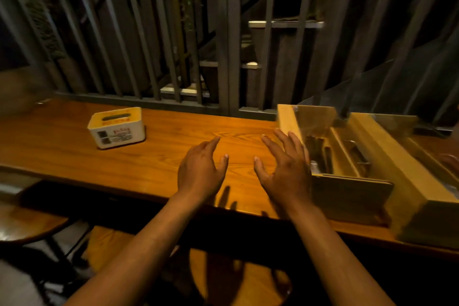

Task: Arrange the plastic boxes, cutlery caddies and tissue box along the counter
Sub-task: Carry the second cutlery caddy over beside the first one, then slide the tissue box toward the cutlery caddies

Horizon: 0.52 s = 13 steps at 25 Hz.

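Two bare hands hover over the wooden tabletop [62, 146], both spread wide with nothing in either grip. The right hand [285, 169] hangs just beside the near left corner of the wooden cutlery caddy [347, 156], its fingertips overlapping the caddy's left wall as seen from the head camera; whether they touch it cannot be told. The caddy stands at the right end of the tabletop, with dark cutlery in its left compartment and a metal handle showing in the one beside it, all blurred. The left hand [201, 169] is over bare wood, well apart from the tissue box [118, 128], which sits farther left and nearer the railing [223, 57]. The tissue box is white with a yellow top and a slot in it; its front carries a red logo, dark square codes and lines of small print, too blurred to read. Both forearms reach forward from below, palms down, fingers fanned and slightly curled, thumbs pointing towards each other.
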Each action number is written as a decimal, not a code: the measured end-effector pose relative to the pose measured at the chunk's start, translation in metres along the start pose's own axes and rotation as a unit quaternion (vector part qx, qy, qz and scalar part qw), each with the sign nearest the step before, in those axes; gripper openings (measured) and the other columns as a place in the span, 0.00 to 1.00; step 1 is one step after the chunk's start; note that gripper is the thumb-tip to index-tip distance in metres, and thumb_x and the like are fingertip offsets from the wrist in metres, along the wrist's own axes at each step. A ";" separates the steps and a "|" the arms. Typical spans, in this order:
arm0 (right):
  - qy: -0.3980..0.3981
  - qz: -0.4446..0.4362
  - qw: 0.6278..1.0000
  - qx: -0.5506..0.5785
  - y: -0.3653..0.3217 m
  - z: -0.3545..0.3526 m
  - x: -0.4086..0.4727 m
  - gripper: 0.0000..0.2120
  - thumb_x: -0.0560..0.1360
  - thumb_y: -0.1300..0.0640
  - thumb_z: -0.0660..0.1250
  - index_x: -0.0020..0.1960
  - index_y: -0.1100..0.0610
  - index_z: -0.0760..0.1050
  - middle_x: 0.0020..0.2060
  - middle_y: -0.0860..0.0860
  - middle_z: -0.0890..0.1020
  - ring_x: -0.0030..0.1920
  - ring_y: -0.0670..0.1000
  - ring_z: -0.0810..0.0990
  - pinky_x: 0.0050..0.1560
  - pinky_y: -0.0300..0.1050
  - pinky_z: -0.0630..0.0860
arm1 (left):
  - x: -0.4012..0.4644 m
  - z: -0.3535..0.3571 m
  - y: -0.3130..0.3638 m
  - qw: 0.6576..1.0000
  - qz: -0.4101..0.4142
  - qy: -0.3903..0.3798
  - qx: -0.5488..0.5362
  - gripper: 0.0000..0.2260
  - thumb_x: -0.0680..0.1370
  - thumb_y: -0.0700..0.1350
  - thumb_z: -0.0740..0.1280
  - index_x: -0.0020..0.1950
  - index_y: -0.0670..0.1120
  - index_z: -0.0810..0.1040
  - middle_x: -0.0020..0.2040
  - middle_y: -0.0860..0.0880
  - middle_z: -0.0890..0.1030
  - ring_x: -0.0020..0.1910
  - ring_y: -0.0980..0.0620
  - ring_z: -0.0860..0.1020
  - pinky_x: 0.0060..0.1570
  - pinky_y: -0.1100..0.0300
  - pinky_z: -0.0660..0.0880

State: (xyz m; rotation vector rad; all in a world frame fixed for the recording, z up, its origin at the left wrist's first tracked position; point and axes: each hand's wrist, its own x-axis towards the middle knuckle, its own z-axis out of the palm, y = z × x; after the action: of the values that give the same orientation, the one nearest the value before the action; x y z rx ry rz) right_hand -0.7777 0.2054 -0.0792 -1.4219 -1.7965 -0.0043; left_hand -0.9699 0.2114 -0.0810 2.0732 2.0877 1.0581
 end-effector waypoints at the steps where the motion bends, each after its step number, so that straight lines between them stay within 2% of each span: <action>1: -0.018 -0.015 1.000 0.002 -0.014 0.014 0.003 0.24 0.75 0.43 0.66 0.70 0.44 0.70 0.73 0.49 0.69 0.76 0.55 0.60 0.74 0.60 0.55 | 0.001 -0.008 -0.020 0.999 -0.004 0.007 0.031 0.25 0.79 0.58 0.61 0.75 0.54 0.66 0.70 0.47 0.75 0.67 0.45 0.71 0.61 0.48 0.73; 5: -0.072 -0.048 0.996 -0.005 -0.079 0.088 0.024 0.25 0.74 0.43 0.66 0.71 0.43 0.68 0.74 0.48 0.68 0.76 0.54 0.59 0.73 0.59 0.58 | 0.020 -0.041 -0.121 0.993 -0.054 0.016 0.101 0.25 0.79 0.58 0.60 0.75 0.55 0.63 0.73 0.46 0.71 0.73 0.44 0.65 0.68 0.46 0.67; 9: -0.128 -0.028 0.991 0.001 -0.134 0.166 0.050 0.26 0.75 0.43 0.66 0.72 0.41 0.67 0.75 0.47 0.66 0.77 0.53 0.58 0.74 0.57 0.59 | 0.054 -0.068 -0.215 0.988 -0.055 0.023 0.141 0.26 0.78 0.57 0.62 0.75 0.54 0.64 0.73 0.45 0.70 0.73 0.43 0.64 0.69 0.46 0.65; 13: -0.205 -0.029 0.978 -0.014 -0.182 0.245 0.072 0.28 0.75 0.42 0.65 0.73 0.40 0.64 0.76 0.47 0.62 0.77 0.52 0.56 0.74 0.55 0.60 | 0.114 -0.085 -0.300 0.985 -0.078 0.012 0.153 0.28 0.78 0.56 0.64 0.76 0.54 0.60 0.74 0.43 0.66 0.74 0.39 0.61 0.71 0.41 0.63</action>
State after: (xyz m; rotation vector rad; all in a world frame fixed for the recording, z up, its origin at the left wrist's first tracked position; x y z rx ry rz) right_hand -1.0709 0.3132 -0.1137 -1.4673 -2.1787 0.2517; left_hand -1.2868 0.3077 -0.1046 1.9766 2.5140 0.7883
